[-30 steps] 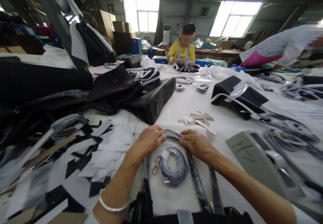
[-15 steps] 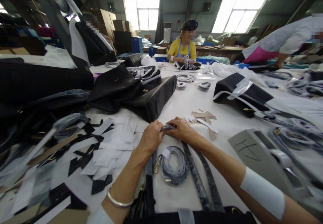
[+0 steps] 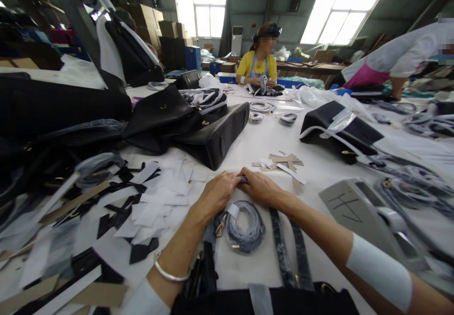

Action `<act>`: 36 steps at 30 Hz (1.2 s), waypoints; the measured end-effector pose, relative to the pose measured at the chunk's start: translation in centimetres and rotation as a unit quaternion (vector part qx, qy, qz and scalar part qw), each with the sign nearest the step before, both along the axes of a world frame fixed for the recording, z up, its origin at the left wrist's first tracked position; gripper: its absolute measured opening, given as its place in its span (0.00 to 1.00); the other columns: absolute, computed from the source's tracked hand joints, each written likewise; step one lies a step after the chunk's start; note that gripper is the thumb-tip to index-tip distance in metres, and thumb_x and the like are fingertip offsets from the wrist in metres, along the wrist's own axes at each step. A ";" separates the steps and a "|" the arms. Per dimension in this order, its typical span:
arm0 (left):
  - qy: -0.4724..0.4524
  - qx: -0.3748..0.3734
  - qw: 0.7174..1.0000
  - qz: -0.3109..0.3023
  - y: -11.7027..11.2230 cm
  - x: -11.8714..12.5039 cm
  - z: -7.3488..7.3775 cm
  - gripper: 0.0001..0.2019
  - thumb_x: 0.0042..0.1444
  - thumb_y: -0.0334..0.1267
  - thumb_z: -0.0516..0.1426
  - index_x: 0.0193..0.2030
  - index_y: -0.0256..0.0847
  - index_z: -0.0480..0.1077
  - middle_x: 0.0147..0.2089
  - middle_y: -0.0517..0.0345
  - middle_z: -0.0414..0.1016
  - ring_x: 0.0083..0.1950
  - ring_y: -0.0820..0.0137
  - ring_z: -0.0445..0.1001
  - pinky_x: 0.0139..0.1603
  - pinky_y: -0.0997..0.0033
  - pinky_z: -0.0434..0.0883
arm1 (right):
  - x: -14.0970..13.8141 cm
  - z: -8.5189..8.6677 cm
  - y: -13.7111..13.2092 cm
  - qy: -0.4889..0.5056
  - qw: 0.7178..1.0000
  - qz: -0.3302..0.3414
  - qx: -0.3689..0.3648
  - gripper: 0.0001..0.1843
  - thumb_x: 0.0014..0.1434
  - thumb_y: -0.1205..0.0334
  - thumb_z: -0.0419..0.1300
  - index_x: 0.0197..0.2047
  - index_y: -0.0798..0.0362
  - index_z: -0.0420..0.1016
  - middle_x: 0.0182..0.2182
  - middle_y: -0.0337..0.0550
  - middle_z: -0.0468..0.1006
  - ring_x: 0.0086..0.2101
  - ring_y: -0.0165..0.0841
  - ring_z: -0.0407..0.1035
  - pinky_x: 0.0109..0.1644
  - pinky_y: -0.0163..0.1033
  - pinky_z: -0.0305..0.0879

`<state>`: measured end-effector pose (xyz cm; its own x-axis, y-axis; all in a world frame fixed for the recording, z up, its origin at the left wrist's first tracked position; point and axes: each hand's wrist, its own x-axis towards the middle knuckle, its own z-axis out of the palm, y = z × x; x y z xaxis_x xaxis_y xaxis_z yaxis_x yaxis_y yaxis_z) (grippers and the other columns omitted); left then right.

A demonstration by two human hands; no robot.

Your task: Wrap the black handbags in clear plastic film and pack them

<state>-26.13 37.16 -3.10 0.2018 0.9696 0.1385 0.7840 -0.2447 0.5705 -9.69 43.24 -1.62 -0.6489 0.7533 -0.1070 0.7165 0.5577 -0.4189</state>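
My left hand [image 3: 220, 189] and my right hand [image 3: 260, 185] meet in front of me, both closed round the top of a plastic-wrapped bag handle [image 3: 244, 179]. Only a short piece of it shows between the fingers. Wrapped handle lengths [image 3: 280, 244] run down on the right to a black handbag [image 3: 301, 301] at the bottom edge. Inside the handle loop lies a coiled, wrapped strap [image 3: 258, 234] with a white tag and a gold clasp [image 3: 220, 230] beside it.
Paper and black scraps [image 3: 156, 211] cover the left of the table. Black handbags [image 3: 223, 135] lie ahead, another bag [image 3: 329, 123] to the right. A grey device [image 3: 349, 206] stands right. One co-worker in yellow [image 3: 258, 66] sits opposite; another person leans in at right.
My hands have drawn closer together along the handle, and less of it shows between them. The handle lengths on the right have spread slightly rightward.
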 end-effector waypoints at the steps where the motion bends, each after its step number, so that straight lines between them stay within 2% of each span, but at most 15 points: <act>1: 0.022 0.010 0.999 0.024 -0.1 -0.1 0.2 0.14 0.67 0.38 0.46 0.46 0.43 0.73 0.46 0.54 0.76 0.49 0.65 0.73 0.53 0.67 0.67 | 0.2 0.1 0.3 0.025 1.000 0.005 -0.014 0.14 0.61 0.56 0.59 0.47 0.53 0.69 0.38 0.47 0.78 0.38 0.37 0.71 0.38 0.36 0.58; 4: 0.040 0.034 0.994 0.095 -0.5 -0.2 1.2 0.06 0.62 0.37 0.54 0.41 0.44 0.73 0.41 0.57 0.76 0.44 0.67 0.73 0.45 0.71 0.67 | 0.9 0.1 1.0 0.099 0.994 0.005 -0.044 0.17 0.57 0.52 0.62 0.47 0.52 0.73 0.37 0.42 0.78 0.37 0.35 0.71 0.39 0.36 0.60; 7: 0.029 -0.006 0.995 0.096 -0.8 -0.2 2.2 0.03 0.58 0.38 0.59 0.36 0.44 0.72 0.34 0.60 0.76 0.37 0.68 0.73 0.35 0.72 0.64 | 1.3 -0.2 1.4 0.129 0.990 -0.019 -0.059 0.15 0.56 0.52 0.62 0.42 0.53 0.78 0.32 0.40 0.79 0.34 0.34 0.71 0.37 0.36 0.60; 9: 0.042 -0.036 0.994 0.096 -0.9 0.0 2.5 0.03 0.56 0.38 0.60 0.34 0.44 0.71 0.31 0.61 0.75 0.34 0.68 0.73 0.32 0.72 0.63 | 1.5 -0.4 1.4 0.136 0.987 -0.042 -0.072 0.14 0.54 0.53 0.63 0.40 0.53 0.79 0.31 0.39 0.79 0.33 0.34 0.71 0.36 0.36 0.61; 11: 0.074 -0.021 0.991 0.107 -1.0 0.3 2.6 0.02 0.56 0.36 0.60 0.33 0.43 0.70 0.33 0.60 0.75 0.36 0.67 0.73 0.34 0.72 0.64 | 1.6 -0.6 1.3 0.143 0.985 -0.047 -0.080 0.15 0.52 0.55 0.65 0.41 0.53 0.80 0.33 0.39 0.80 0.34 0.34 0.71 0.37 0.36 0.62; 13: 0.096 0.017 0.989 0.115 -0.9 0.6 2.2 0.02 0.56 0.34 0.58 0.33 0.42 0.69 0.38 0.57 0.74 0.40 0.66 0.73 0.38 0.71 0.66 | 1.6 -0.7 1.1 0.144 0.987 -0.026 -0.073 0.13 0.54 0.56 0.64 0.41 0.52 0.81 0.33 0.38 0.80 0.34 0.34 0.71 0.38 0.36 0.62; 15: 0.080 0.033 0.989 0.123 -0.7 0.6 1.5 0.02 0.56 0.31 0.57 0.35 0.41 0.69 0.39 0.56 0.73 0.42 0.67 0.72 0.42 0.70 0.67 | 1.5 -0.8 0.9 0.137 0.990 0.005 -0.024 0.10 0.58 0.58 0.61 0.39 0.52 0.81 0.33 0.40 0.80 0.34 0.33 0.71 0.40 0.37 0.62; 18: 0.011 0.018 0.993 0.117 -0.2 0.4 0.3 0.09 0.56 0.28 0.56 0.43 0.41 0.69 0.40 0.58 0.74 0.42 0.69 0.73 0.45 0.71 0.68 | 1.1 -0.7 0.4 0.109 0.991 0.026 0.079 0.10 0.63 0.60 0.58 0.38 0.52 0.81 0.35 0.44 0.78 0.38 0.34 0.70 0.45 0.38 0.62; 21: -0.007 0.021 0.997 0.073 0.0 0.0 -0.5 0.09 0.60 0.31 0.55 0.46 0.43 0.73 0.42 0.57 0.74 0.45 0.68 0.73 0.49 0.70 0.68 | 0.8 0.3 -0.6 0.042 0.990 0.032 0.130 0.10 0.64 0.60 0.58 0.39 0.52 0.81 0.36 0.46 0.77 0.41 0.36 0.69 0.49 0.40 0.60; 24: 0.038 0.030 0.996 0.072 -0.2 -0.1 -0.6 0.09 0.63 0.34 0.53 0.41 0.43 0.75 0.41 0.56 0.74 0.45 0.67 0.72 0.49 0.69 0.68 | 1.0 2.3 -2.4 0.001 0.982 0.016 0.190 0.12 0.65 0.56 0.57 0.42 0.52 0.79 0.40 0.48 0.77 0.45 0.40 0.68 0.52 0.44 0.58; 26: 0.055 0.041 0.994 0.082 -0.2 -0.1 -0.6 0.10 0.63 0.33 0.52 0.40 0.42 0.76 0.41 0.55 0.73 0.46 0.66 0.72 0.51 0.69 0.68 | 1.2 3.5 -3.9 -0.036 0.983 -0.023 0.181 0.15 0.65 0.51 0.57 0.43 0.53 0.78 0.41 0.50 0.77 0.43 0.42 0.70 0.48 0.44 0.60; 28: 0.049 0.050 0.994 0.080 -0.1 -0.1 -0.6 0.10 0.62 0.32 0.52 0.40 0.41 0.76 0.42 0.54 0.74 0.48 0.66 0.71 0.53 0.68 0.67 | 1.3 4.1 -5.3 -0.099 0.988 -0.034 0.110 0.17 0.62 0.47 0.59 0.42 0.52 0.77 0.38 0.49 0.78 0.38 0.42 0.72 0.42 0.42 0.62; 31: 0.017 0.053 0.996 0.075 0.0 -0.2 -0.7 0.11 0.61 0.29 0.52 0.43 0.40 0.76 0.43 0.54 0.75 0.47 0.66 0.72 0.54 0.68 0.67 | 1.0 3.7 -6.5 -0.137 0.989 0.038 0.034 0.14 0.58 0.51 0.63 0.44 0.50 0.77 0.38 0.47 0.79 0.37 0.40 0.74 0.39 0.40 0.63; 33: 0.001 0.056 0.996 0.073 0.1 -0.3 -0.8 0.13 0.60 0.27 0.52 0.45 0.41 0.75 0.43 0.54 0.75 0.47 0.66 0.72 0.54 0.67 0.67 | 0.4 3.1 -6.6 -0.132 0.987 0.073 0.060 0.11 0.59 0.56 0.61 0.43 0.50 0.77 0.41 0.47 0.78 0.39 0.41 0.74 0.38 0.39 0.64; 36: -0.004 0.061 0.996 0.067 0.2 -0.4 -0.8 0.13 0.58 0.26 0.52 0.44 0.40 0.76 0.42 0.54 0.75 0.46 0.66 0.72 0.53 0.67 0.67 | -0.1 2.6 -6.0 -0.171 0.977 0.030 0.122 0.12 0.60 0.58 0.57 0.39 0.55 0.79 0.40 0.54 0.78 0.39 0.46 0.75 0.36 0.42 0.66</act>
